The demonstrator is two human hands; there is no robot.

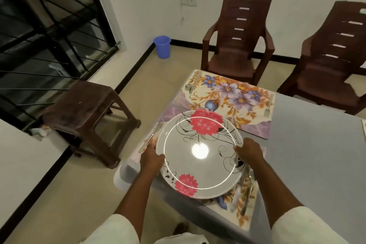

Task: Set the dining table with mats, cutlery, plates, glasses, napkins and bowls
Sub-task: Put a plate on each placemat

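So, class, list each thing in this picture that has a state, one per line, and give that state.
Plate: held by both hands above the near mat.
Left hand: grips the plate's left rim.
Right hand: grips the plate's right rim.
Far mat: flat, no plate on it.
Fork: lying on the far mat.
Blue bucket: upright on the floor.

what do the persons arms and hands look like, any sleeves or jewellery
Both forearms are bare, with short white or cream sleeves ending near the elbows. The left hand and right hand are bare too: no gloves, and no watch, bracelet or rings visible from this view.
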